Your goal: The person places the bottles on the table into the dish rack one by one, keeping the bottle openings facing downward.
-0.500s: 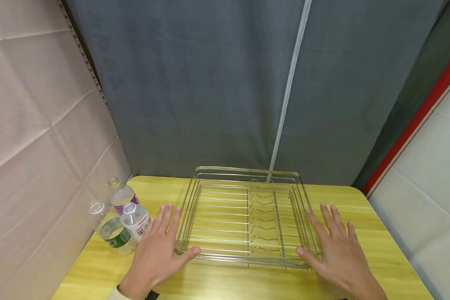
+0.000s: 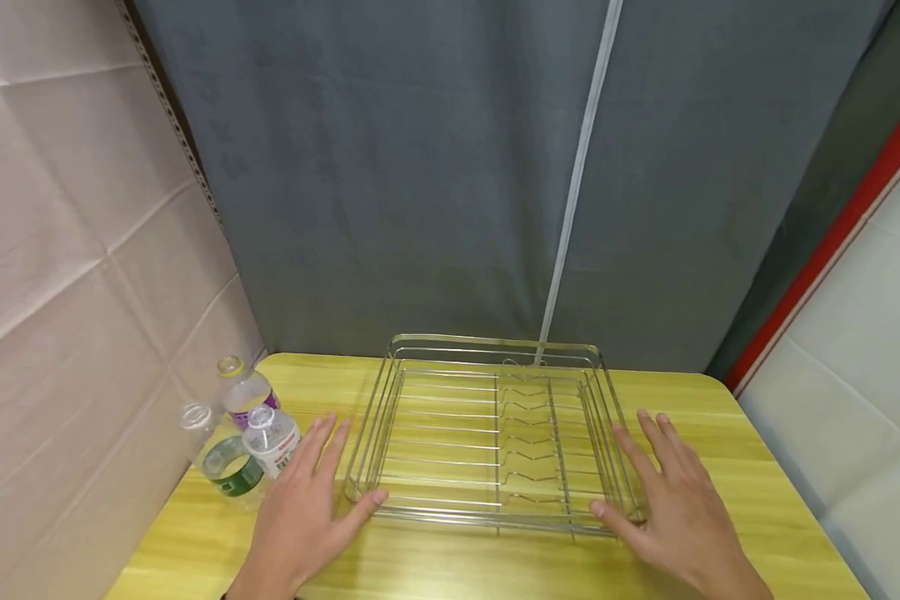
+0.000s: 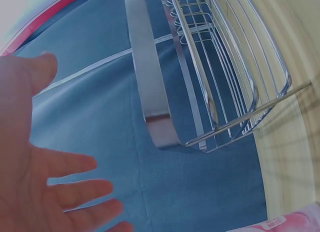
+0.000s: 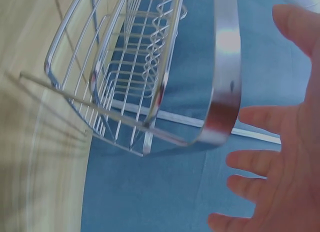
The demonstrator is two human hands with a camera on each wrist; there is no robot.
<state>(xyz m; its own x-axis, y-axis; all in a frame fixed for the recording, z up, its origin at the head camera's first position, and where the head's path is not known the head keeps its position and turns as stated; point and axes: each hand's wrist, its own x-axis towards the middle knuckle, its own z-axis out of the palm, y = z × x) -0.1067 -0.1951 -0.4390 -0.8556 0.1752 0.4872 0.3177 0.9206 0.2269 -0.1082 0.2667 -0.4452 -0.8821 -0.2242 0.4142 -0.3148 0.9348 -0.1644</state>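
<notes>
A silver wire dish rack (image 2: 457, 518) stands on the table, with a flat metal rim (image 3: 150, 67) and a row of wavy wire dividers on its right part. My left hand (image 2: 303, 508) hovers at its front left corner, fingers spread; a gap shows between hand and rack in the left wrist view. At the front right corner is my right hand (image 2: 678, 508), fingers straight and spread. In the right wrist view its index finger comes close to the rim (image 4: 227, 57); whether they touch I cannot tell. Neither hand holds anything.
Left of my left hand stand three clear plastic bottles: one with a green label (image 2: 237, 477), one with a purple label (image 2: 246, 393), one with a white label (image 2: 281, 452). A grey curtain (image 2: 420, 183) hangs behind the yellow wood-grain table (image 2: 450, 567).
My left hand has shifted left, away from the rack's corner. My right hand has moved only slightly. The rack and bottles stand where they were.
</notes>
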